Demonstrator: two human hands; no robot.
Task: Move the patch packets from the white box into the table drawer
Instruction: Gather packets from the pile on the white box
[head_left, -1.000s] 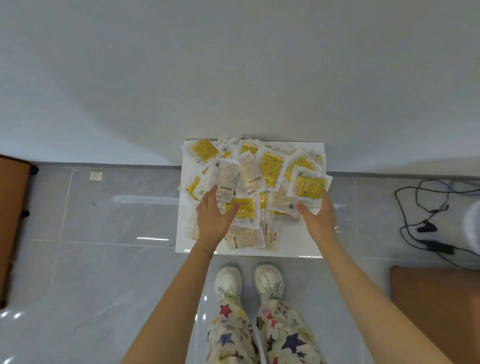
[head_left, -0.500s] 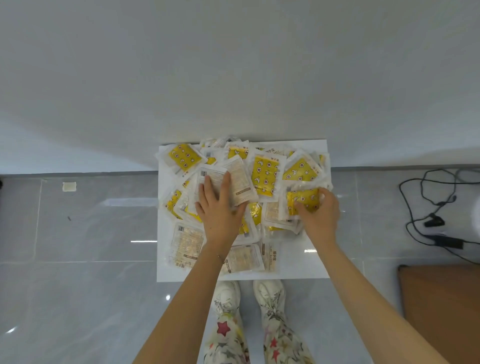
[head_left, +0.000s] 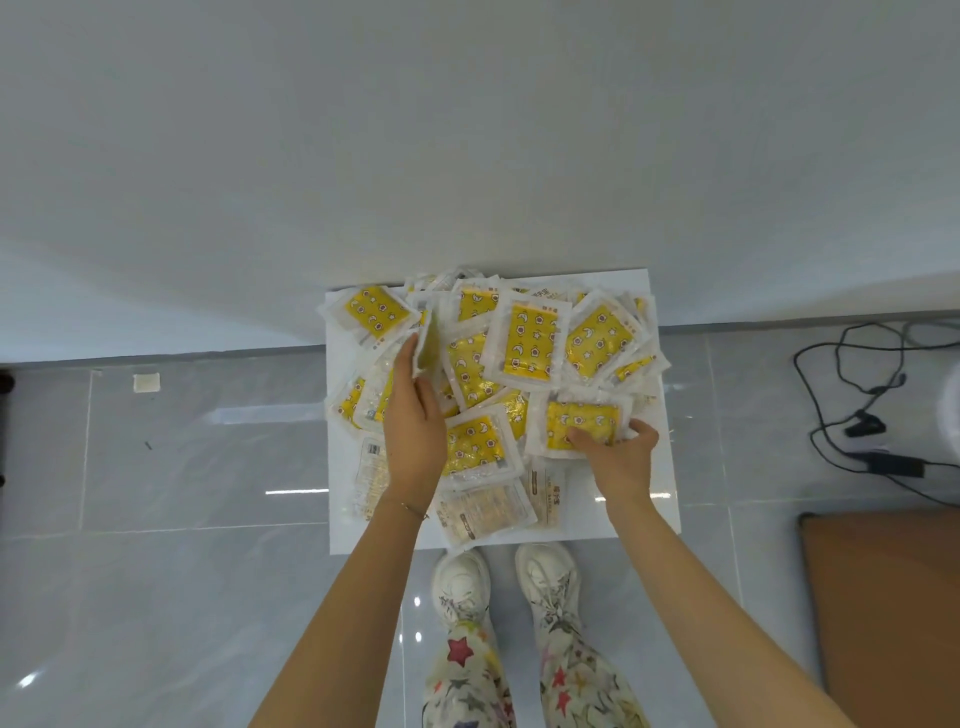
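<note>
A heap of yellow-and-white patch packets (head_left: 524, 345) fills the open white drawer (head_left: 662, 488) that sticks out from under the white tabletop (head_left: 467, 135). My left hand (head_left: 415, 421) lies over the middle-left of the heap, its thumb and fingers pinching one packet (head_left: 428, 348) that stands on edge. My right hand (head_left: 618, 452) grips a yellow packet (head_left: 582, 423) at the heap's right front. The white box is out of sight.
Below the drawer are my two white shoes (head_left: 506, 582) on grey floor tiles. Black cables (head_left: 857, 410) trail on the floor at the right. A brown panel (head_left: 883, 597) stands at the lower right.
My left hand went from pressing flat on the heap to pinching a packet and tilting it upright. My right hand gathered a yellow packet toward the front right. The camera view shifted slightly.
</note>
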